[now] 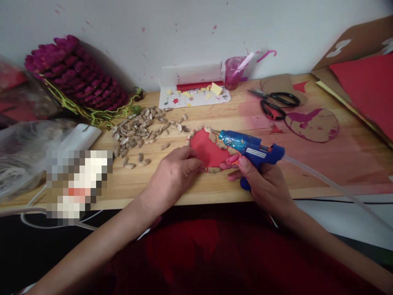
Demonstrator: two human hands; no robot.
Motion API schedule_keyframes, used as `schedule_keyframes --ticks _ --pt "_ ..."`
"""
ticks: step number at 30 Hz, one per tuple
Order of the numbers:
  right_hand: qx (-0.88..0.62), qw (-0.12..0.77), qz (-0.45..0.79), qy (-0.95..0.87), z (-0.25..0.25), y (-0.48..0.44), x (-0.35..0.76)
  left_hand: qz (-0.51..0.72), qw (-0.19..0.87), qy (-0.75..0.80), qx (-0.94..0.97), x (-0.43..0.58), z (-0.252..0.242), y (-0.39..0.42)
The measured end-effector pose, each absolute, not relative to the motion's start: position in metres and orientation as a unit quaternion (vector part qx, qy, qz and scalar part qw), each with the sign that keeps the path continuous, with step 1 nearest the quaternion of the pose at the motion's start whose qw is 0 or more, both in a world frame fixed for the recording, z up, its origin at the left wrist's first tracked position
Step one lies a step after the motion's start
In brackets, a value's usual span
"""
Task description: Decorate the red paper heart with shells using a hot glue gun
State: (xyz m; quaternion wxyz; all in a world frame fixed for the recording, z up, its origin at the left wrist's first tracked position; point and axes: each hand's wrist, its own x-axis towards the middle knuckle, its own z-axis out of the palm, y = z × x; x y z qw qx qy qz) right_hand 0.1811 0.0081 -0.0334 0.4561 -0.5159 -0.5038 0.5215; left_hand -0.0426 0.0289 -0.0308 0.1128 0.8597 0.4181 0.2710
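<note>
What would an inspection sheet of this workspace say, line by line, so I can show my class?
Surface: wooden tabletop, stained pink toward the right.
Job's things: red piece with peanut shells along its edge; blue glue gun, nozzle at the far edge of the piece.
Clutter: heap of peanut shells, black-handled scissors, pink cup, cardboard oval.
Left hand: fingers at the red piece's left edge; whether they pinch it is unclear.
Right hand: grips the glue gun.
Cables: pale cord at left; dark cord at right.
Surroundings: white wall with pink spots; purple stack leaning against it.
</note>
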Motion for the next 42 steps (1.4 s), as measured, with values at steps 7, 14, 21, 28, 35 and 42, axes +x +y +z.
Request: schedule_keyframes --ticks 7,14,21,28,35,42 --pt "-0.531 0.451 0.509 -0.505 -0.0317 0.0056 0.1816 0.31 0.135 0.437 0.834 -0.0409 -0.0378 0.0268" --pt "-0.594 0.415 0.461 -0.512 -0.0341 0.0093 0.1851 0.306 0.166 0.447 0.824 -0.0398 -0.0378 0.0277" --pt "-0.602 0.418 0.45 -0.511 -0.0275 0.0116 0.1819 0.304 0.177 0.451 0.821 -0.0403 -0.0355 0.0262" --pt "-0.612 0.404 0.447 -0.512 -0.028 0.0124 0.1842 0.321 0.189 0.451 0.811 -0.0403 -0.0386 0.027" --pt "-0.62 0.411 0.449 -0.495 -0.0288 0.012 0.183 0.312 0.195 0.446 0.816 -0.0416 -0.0392 0.0288" --pt "-0.643 0.383 0.458 -0.479 -0.0281 0.0134 0.1855 0.303 0.208 0.448 0.815 -0.0434 -0.0388 0.03"
